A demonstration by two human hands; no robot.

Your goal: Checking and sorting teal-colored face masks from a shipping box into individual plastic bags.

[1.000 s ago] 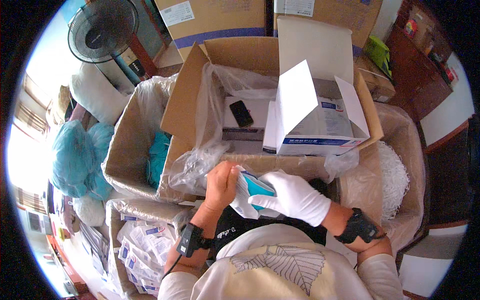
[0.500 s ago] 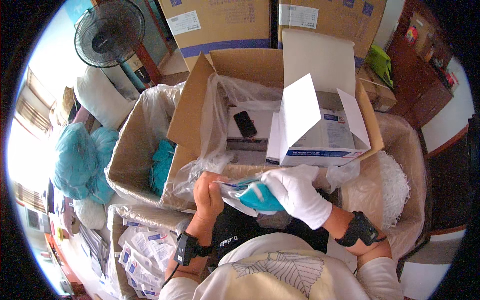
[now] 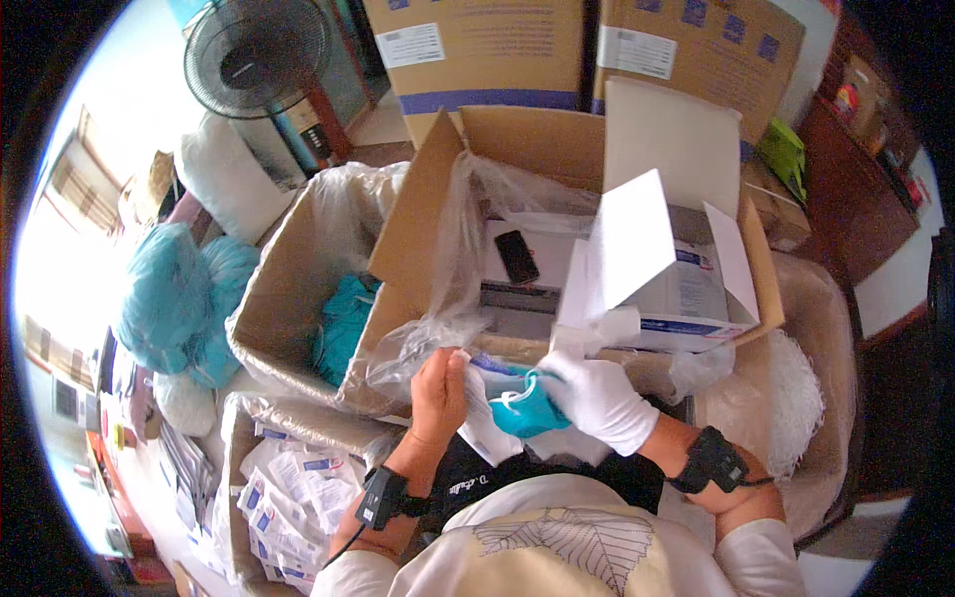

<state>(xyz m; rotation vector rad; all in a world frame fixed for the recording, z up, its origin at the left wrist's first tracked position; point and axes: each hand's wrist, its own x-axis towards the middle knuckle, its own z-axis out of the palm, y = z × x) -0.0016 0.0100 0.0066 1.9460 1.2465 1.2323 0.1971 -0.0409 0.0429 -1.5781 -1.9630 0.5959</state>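
My bare left hand (image 3: 440, 393) grips the open edge of a clear plastic pouch (image 3: 484, 418) held over my lap. My right hand (image 3: 597, 398), in a white glove, pinches a folded teal face mask (image 3: 525, 410) by its white ear loop at the pouch's mouth. Both hands hover just in front of a large open cardboard box (image 3: 418, 209) lined with clear plastic. Inside that box lie a black phone (image 3: 516, 256) and a small white carton (image 3: 676, 289) with its flaps up.
A second plastic-lined box (image 3: 288, 289) with teal masks (image 3: 343, 323) stands to the left. A bin of sealed white packets (image 3: 298, 488) lies at lower left. A bag of white loops (image 3: 786, 398) is on the right. A fan (image 3: 259, 45) and stacked cartons (image 3: 477, 50) stand behind.
The teal mask has come further out of my hands' grasp and now sits at the pouch's mouth, with its ear loop showing. My view has shifted slightly downward.
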